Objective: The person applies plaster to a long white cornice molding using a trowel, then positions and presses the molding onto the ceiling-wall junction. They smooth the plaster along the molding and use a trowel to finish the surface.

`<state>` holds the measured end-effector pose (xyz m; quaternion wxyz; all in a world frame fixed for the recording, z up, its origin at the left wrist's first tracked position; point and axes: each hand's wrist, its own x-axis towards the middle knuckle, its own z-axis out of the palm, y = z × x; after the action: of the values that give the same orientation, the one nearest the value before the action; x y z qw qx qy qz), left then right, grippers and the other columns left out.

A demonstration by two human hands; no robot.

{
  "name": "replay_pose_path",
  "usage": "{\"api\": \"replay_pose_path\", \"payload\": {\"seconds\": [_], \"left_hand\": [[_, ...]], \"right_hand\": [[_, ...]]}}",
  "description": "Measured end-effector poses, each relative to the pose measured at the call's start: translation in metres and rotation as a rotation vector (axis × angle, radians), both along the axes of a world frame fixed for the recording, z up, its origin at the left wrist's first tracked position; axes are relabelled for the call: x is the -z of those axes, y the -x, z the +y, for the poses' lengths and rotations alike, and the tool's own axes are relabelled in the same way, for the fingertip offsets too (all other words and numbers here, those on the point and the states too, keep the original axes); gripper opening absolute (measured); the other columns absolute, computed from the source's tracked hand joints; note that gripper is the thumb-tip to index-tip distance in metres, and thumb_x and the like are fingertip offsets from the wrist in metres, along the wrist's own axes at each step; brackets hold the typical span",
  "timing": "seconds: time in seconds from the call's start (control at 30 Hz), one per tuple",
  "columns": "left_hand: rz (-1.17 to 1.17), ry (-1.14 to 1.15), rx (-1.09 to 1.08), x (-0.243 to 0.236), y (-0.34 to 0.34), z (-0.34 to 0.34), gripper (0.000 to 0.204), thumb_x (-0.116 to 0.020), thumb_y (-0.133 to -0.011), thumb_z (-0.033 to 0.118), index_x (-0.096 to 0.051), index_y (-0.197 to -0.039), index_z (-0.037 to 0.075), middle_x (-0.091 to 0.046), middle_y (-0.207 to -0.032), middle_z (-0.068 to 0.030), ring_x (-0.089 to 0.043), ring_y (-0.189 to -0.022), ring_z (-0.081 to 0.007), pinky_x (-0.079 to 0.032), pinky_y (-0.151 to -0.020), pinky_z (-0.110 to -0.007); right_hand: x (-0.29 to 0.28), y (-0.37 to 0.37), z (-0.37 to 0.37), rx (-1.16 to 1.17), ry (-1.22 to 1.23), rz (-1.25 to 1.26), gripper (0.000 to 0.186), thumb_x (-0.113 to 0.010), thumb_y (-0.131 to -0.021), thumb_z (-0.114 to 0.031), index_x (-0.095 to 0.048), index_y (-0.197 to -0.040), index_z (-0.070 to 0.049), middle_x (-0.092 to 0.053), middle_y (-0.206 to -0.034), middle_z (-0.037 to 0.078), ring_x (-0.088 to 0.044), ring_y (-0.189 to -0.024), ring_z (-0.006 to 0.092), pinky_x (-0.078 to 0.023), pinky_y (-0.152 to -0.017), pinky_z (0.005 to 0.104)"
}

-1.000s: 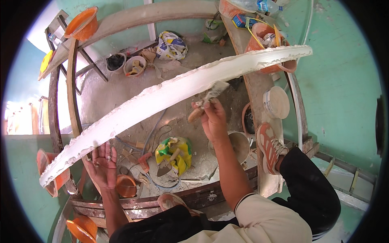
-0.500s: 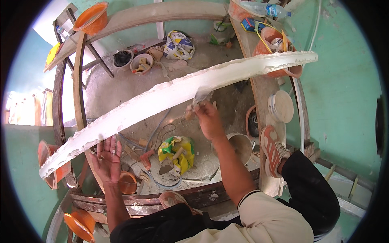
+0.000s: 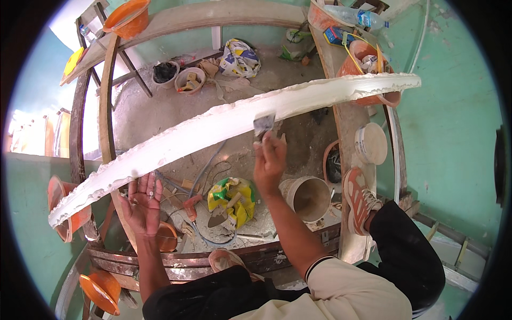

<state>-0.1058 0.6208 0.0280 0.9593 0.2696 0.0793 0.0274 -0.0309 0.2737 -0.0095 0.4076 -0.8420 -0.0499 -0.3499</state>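
Observation:
A long white plaster strip (image 3: 176, 138) with rough, lumpy edges crosses the view, rising from lower left to upper right. My right hand (image 3: 270, 162) is closed on a putty knife (image 3: 264, 124), whose broad blade points up at the strip's lower edge, near its middle. Palm up, my left hand (image 3: 143, 208) has its fingers stretched out at the strip's lower edge toward the left end. The fingertips meet or pass under that edge; which one I cannot tell. Small white bits of plaster stick to this palm and its fingers.
Wooden planks (image 3: 224, 15) frame the space. Below on the dusty floor are a drill (image 3: 192, 207), a yellow-green bag (image 3: 240, 197) with a trowel, and a bucket (image 3: 309, 198). An orange bucket (image 3: 352, 66) sits behind the strip's right end. My shoe (image 3: 356, 197) rests on the right plank.
The putty knife has turned, so its blade now shows broad side on instead of slanted. My right hand has shifted slightly left with it. My left hand keeps its place under the strip.

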Motion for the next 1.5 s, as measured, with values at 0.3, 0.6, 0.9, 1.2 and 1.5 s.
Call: {"api": "replay_pose_path", "payload": {"seconds": [0.3, 0.6, 0.9, 1.2, 1.5], "left_hand": [[-0.042, 0.020, -0.018, 0.019, 0.004, -0.001, 0.080, -0.066, -0.097, 0.049, -0.037, -0.155, 0.002, -0.041, -0.157, -0.0219, -0.036, -0.149, -0.0360, -0.034, -0.122, -0.053], [0.343, -0.468, 0.609, -0.039, -0.011, -0.092, 0.058, -0.066, -0.095, 0.022, -0.050, -0.147, 0.002, -0.056, -0.146, -0.0153, -0.053, -0.135, -0.0258, -0.045, -0.112, -0.045], [-0.396, -1.421, 1.272, -0.040, -0.137, -0.403, 0.056, -0.068, -0.099, 0.041, -0.058, -0.135, 0.000, -0.068, -0.113, -0.0145, -0.065, -0.105, -0.0220, -0.052, -0.093, -0.036], [0.031, -1.181, 1.022, 0.038, -0.159, -0.636, 0.044, -0.078, -0.091, 0.026, -0.053, -0.119, 0.002, -0.067, -0.103, -0.0087, -0.065, -0.091, -0.0169, -0.057, -0.072, -0.033], [0.373, -0.725, 0.798, -0.019, -0.154, -0.675, 0.061, -0.079, -0.084, 0.006, -0.048, -0.136, 0.000, -0.059, -0.120, -0.0138, -0.063, -0.107, -0.0246, -0.065, -0.081, -0.038]], "right_hand": [[0.028, 0.073, -0.049, -0.585, 0.166, 0.486, 0.053, -0.067, -0.090, -0.003, -0.059, -0.143, -0.006, -0.060, -0.103, 0.013, -0.057, -0.097, 0.0302, -0.048, -0.089, 0.0430], [-0.204, 0.009, -0.333, -0.474, 0.549, 0.836, 0.039, -0.065, -0.092, -0.014, -0.065, -0.131, -0.007, -0.068, -0.116, 0.020, -0.066, -0.108, 0.0377, -0.051, -0.095, 0.0460], [-0.142, 0.053, -0.532, 0.055, 0.262, 0.946, 0.035, -0.070, -0.093, -0.019, -0.070, -0.125, -0.005, -0.071, -0.111, 0.024, -0.069, -0.105, 0.0372, -0.053, -0.092, 0.0436], [-0.046, 0.038, -0.560, 0.026, 0.128, 0.788, 0.030, -0.070, -0.092, -0.012, -0.072, -0.120, -0.003, -0.062, -0.092, 0.019, -0.064, -0.082, 0.0369, -0.051, -0.076, 0.0448], [-0.066, 0.032, -0.587, -0.203, 0.465, 0.663, 0.038, -0.068, -0.089, -0.006, -0.067, -0.126, -0.002, -0.059, -0.098, 0.012, -0.063, -0.089, 0.0291, -0.053, -0.071, 0.0382]]}}
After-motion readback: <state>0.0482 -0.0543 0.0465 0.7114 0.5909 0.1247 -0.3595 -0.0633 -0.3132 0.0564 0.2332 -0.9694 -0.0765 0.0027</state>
